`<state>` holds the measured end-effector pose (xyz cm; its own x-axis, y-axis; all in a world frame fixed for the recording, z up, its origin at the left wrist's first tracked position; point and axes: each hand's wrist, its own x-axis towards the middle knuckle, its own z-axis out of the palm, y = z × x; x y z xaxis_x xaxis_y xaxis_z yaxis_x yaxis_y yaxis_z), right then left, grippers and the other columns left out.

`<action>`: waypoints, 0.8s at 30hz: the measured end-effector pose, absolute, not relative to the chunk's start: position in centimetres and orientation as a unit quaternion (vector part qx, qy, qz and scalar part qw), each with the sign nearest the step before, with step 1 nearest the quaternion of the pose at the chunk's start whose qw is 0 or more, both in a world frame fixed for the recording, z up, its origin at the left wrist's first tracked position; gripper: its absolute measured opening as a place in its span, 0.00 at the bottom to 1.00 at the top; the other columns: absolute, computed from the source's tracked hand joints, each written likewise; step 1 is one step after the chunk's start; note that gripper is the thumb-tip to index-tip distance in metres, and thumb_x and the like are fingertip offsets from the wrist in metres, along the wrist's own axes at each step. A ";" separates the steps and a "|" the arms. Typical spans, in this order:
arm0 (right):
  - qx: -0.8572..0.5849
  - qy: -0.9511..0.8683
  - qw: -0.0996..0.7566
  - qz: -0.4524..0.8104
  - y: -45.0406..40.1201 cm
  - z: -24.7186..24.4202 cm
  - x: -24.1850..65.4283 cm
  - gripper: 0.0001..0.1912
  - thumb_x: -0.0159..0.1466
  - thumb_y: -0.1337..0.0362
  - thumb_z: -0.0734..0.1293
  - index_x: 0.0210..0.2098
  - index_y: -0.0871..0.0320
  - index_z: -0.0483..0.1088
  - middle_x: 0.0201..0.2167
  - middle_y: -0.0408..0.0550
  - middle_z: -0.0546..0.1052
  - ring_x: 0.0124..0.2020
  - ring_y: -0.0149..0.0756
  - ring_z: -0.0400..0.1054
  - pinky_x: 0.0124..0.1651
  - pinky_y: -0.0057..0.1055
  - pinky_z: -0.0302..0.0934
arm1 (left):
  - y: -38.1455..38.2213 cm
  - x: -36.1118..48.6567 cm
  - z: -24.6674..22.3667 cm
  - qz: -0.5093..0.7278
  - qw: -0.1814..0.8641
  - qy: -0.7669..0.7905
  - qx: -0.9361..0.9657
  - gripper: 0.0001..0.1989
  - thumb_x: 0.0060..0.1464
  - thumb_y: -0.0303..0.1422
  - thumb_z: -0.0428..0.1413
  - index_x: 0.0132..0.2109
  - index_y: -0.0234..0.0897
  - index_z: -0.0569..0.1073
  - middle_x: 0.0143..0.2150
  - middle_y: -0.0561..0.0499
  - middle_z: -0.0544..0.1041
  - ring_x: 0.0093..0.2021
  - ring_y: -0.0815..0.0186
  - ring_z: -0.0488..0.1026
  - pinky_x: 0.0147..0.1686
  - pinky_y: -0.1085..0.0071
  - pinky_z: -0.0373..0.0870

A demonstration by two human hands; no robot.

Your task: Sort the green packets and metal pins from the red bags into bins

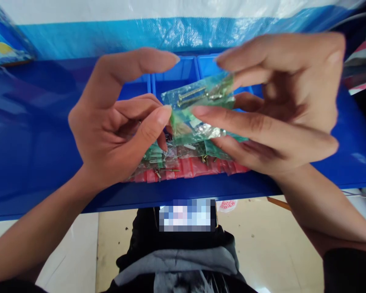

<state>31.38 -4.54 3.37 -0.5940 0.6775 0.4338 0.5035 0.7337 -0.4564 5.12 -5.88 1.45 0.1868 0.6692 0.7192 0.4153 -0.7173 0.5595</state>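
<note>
A small clear plastic bag with a green tint point(183, 130) hangs in the air between my hands, and long metal screws show through its film. My left hand point(110, 118) pinches the bag's left edge between thumb and curled fingers, its index finger raised. On the other side, my right hand point(280, 101) grips the bag's right part with thumb and fingers; it is slightly blurred. Beneath the hands, more small bags of metal hardware point(158, 154) lie over red plastic packets point(192, 167) near the table's front edge.
Blue open bins point(177, 69) stand behind the hands on the blue table point(33, 142). A blue-and-white woven sheet point(110, 34) covers the back. Below the table edge, a phone with a pixelated screen point(186, 215) rests on my lap.
</note>
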 end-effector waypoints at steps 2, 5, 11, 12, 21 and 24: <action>-0.292 -0.866 0.401 0.067 -4.7 3.0 31.5 0.19 0.74 0.61 0.69 0.62 0.42 0.79 0.68 0.46 0.75 0.65 0.50 0.74 0.60 0.46 0.76 | -6.0 5.2 1.5 0.519 0.178 0.365 0.753 0.17 0.72 0.31 0.60 0.63 0.52 0.80 0.65 0.59 0.77 0.44 0.66 0.85 0.32 0.70 0.87; -0.327 -0.810 0.486 0.025 -3.5 2.8 32.2 0.10 0.74 0.60 0.71 0.51 0.50 0.85 0.51 0.50 0.85 0.53 0.48 0.79 0.68 0.52 0.68 | -6.0 5.1 1.6 0.508 0.241 0.390 0.729 0.15 0.73 0.32 0.59 0.62 0.55 0.79 0.56 0.58 0.84 0.38 0.65 0.86 0.29 0.67 0.84; -0.417 -0.739 0.520 0.096 1.9 2.0 36.3 0.17 0.61 0.52 0.83 0.46 0.52 0.87 0.32 0.50 0.84 0.29 0.36 0.69 0.35 0.38 0.59 | -5.4 5.0 2.1 0.524 0.280 0.398 0.699 0.12 0.73 0.30 0.58 0.59 0.47 0.78 0.38 0.59 0.86 0.29 0.67 0.81 0.30 0.63 0.80; -0.434 -0.751 0.490 0.087 2.6 1.7 36.9 0.15 0.61 0.53 0.83 0.45 0.51 0.87 0.31 0.49 0.84 0.28 0.35 0.69 0.34 0.37 0.60 | -5.3 5.0 2.2 0.527 0.282 0.399 0.695 0.12 0.73 0.30 0.58 0.59 0.47 0.78 0.37 0.58 0.86 0.29 0.67 0.81 0.29 0.63 0.80; -0.503 -0.805 0.311 -0.048 1.6 0.6 36.0 0.15 0.69 0.60 0.71 0.53 0.50 0.84 0.54 0.52 0.86 0.51 0.53 0.78 0.63 0.57 0.66 | -4.5 5.0 1.2 0.561 0.155 0.335 0.741 0.13 0.71 0.23 0.58 0.55 0.43 0.82 0.45 0.57 0.85 0.34 0.70 0.84 0.24 0.72 0.77; -0.459 -0.836 0.300 -0.028 0.6 1.4 35.0 0.14 0.72 0.61 0.67 0.51 0.52 0.84 0.52 0.52 0.87 0.57 0.54 0.78 0.65 0.56 0.68 | -4.4 5.0 1.2 0.538 0.135 0.354 0.753 0.12 0.72 0.21 0.57 0.53 0.38 0.82 0.49 0.57 0.84 0.36 0.72 0.85 0.27 0.76 0.78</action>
